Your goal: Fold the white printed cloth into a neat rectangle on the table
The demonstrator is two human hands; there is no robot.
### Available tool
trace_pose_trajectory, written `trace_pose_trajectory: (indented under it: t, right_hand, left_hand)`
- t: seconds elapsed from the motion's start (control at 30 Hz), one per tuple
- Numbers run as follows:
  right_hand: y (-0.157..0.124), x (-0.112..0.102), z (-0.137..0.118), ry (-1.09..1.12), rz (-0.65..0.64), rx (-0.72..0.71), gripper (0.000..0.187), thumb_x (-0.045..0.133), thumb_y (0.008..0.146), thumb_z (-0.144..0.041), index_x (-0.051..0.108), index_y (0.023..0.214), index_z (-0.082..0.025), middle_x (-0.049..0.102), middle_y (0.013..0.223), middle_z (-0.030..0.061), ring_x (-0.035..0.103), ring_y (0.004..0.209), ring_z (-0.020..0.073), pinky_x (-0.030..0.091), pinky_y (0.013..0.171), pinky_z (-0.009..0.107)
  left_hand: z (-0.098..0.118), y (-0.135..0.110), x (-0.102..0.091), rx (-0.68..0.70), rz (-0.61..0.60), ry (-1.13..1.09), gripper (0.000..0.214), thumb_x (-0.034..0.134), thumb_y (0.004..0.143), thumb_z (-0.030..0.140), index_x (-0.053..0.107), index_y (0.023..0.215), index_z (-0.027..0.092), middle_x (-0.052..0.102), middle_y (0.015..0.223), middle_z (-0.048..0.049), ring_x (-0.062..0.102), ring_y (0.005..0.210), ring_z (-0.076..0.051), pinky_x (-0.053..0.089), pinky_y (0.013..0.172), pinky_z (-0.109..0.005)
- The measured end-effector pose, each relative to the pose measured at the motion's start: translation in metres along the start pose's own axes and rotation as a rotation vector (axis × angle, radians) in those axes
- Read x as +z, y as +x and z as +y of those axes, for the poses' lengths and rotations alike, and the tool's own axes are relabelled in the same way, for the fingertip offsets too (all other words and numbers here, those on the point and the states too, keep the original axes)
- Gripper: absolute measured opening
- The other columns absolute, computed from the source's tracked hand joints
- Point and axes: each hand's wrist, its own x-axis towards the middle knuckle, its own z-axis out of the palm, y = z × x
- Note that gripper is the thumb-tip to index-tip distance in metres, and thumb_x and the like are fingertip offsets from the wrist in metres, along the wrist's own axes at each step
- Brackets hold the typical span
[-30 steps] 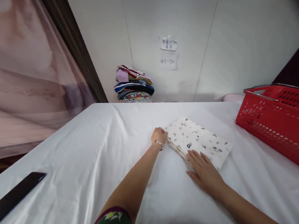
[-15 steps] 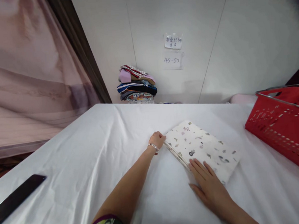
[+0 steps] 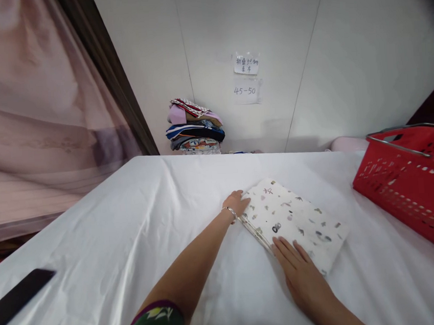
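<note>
A folded white cloth (image 3: 292,221) with small scattered prints lies turned at an angle on the white-covered table. Its layered folded edge faces the lower left. My left hand (image 3: 236,203), with a bracelet at the wrist, rests on the cloth's left corner, fingers reaching onto the top layer. Lying flat on the near edge is my right hand (image 3: 300,270), its fingers stretched over the print and the thumb tucked out of sight.
A red perforated basket (image 3: 406,190) with a metal handle stands at the right. Folded fabrics (image 3: 195,127) are stacked beyond the table's far edge. A dark flat object (image 3: 21,297) lies at the left, near a pink curtain (image 3: 41,119). Handwritten signs (image 3: 246,77) hang on the wall.
My left hand has moved from holding the cloth's corner edge to resting its fingers over that corner. The right hand stays flat on the cloth. The view has shifted slightly.
</note>
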Motion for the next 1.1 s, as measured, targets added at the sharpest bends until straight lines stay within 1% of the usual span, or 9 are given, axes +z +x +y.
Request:
trace_pose_trajectory:
  t: [0.17,0.33,0.43,0.5,0.57,0.67,0.77,0.97,1.1]
  right_hand:
    - [-0.008,-0.005,0.011,0.047,0.006,-0.057,0.076,0.033,0.069,0.004,0.02,0.141,-0.016,0.029,0.142,0.0072,0.025,0.131,0.0223,0.033,0.102,0.045]
    - [-0.048,-0.024,0.053,0.203,-0.116,-0.243,0.062,0.036,0.082,-0.01,0.02,0.14,-0.026,0.035,0.139,0.0009,0.036,0.126,0.0182,0.039,0.099,0.036]
    - [-0.07,-0.031,0.064,0.286,-0.132,-0.182,0.063,0.036,0.083,-0.009,0.022,0.139,-0.032,0.039,0.137,-0.0019,0.038,0.124,0.0174,0.039,0.1,0.038]
    - [-0.074,-0.037,0.061,0.351,-0.157,-0.109,0.06,0.038,0.084,-0.012,0.026,0.138,-0.034,0.039,0.137,-0.0022,0.036,0.126,0.019,0.036,0.102,0.042]
    - [-0.066,-0.046,0.054,0.415,-0.192,-0.037,0.054,0.04,0.086,-0.019,0.029,0.136,-0.035,0.038,0.138,-0.0019,0.034,0.127,0.0201,0.033,0.103,0.045]
    - [-0.038,-0.057,0.051,0.464,-0.172,0.063,0.05,0.042,0.088,-0.032,0.031,0.136,-0.032,0.032,0.142,0.0,0.028,0.13,0.0207,0.031,0.105,0.044]
    - [-0.009,-0.052,0.062,0.422,-0.093,0.172,0.049,0.039,0.088,-0.04,0.036,0.135,-0.025,0.027,0.144,0.0041,0.021,0.133,0.0226,0.026,0.107,0.044]
    - [-0.002,-0.018,0.085,0.259,-0.214,0.346,0.059,0.028,0.088,-0.053,0.035,0.135,-0.019,0.025,0.145,0.008,0.017,0.134,0.0232,0.019,0.107,0.047]
    - [-0.008,-0.019,0.083,0.265,-0.21,0.341,0.057,0.027,0.088,-0.053,0.036,0.134,-0.021,0.025,0.145,0.0072,0.016,0.134,0.0228,0.019,0.106,0.046]
  left_hand:
    - [0.007,-0.01,-0.011,-0.148,-0.111,0.037,0.05,0.049,0.074,0.043,0.046,0.122,0.027,0.055,0.118,-0.009,0.057,0.094,-0.028,0.049,0.06,-0.033]
    - [-0.026,-0.083,-0.011,-0.053,-0.139,0.021,0.044,0.052,0.072,0.036,0.05,0.114,0.022,0.064,0.099,-0.0067,0.059,0.091,-0.023,0.046,0.074,-0.031]
    - [-0.041,-0.127,-0.006,-0.061,-0.106,0.006,0.052,0.049,0.075,0.044,0.042,0.122,0.022,0.064,0.097,-0.0065,0.059,0.09,-0.024,0.046,0.075,-0.032]
    - [-0.039,-0.141,-0.006,-0.073,-0.066,0.046,0.065,0.051,0.073,0.047,0.033,0.13,0.02,0.062,0.103,-0.0082,0.058,0.093,-0.025,0.046,0.076,-0.034]
    - [-0.029,-0.142,-0.007,0.009,0.027,0.141,0.069,0.054,0.072,0.044,0.031,0.132,0.018,0.056,0.116,-0.0107,0.053,0.105,-0.027,0.043,0.085,-0.037]
    - [-0.007,-0.132,-0.003,0.303,0.173,0.28,0.063,0.053,0.076,0.04,0.035,0.131,0.018,0.04,0.135,-0.0105,0.035,0.125,-0.025,0.03,0.102,-0.039]
    - [0.005,-0.122,0.01,0.491,0.159,0.373,0.065,0.047,0.079,0.05,0.032,0.134,0.019,0.026,0.145,-0.0076,0.016,0.134,-0.024,0.016,0.109,-0.044]
    - [-0.017,-0.114,0.032,0.441,-0.028,0.435,0.069,0.021,0.084,0.061,0.027,0.138,0.02,0.014,0.148,-0.0028,0.004,0.136,-0.023,0.004,0.11,-0.048]
    - [-0.018,-0.115,0.026,0.413,-0.056,0.387,0.067,0.026,0.082,0.061,0.029,0.137,0.023,0.013,0.148,-0.0015,0.003,0.136,-0.023,0.0,0.109,-0.05]
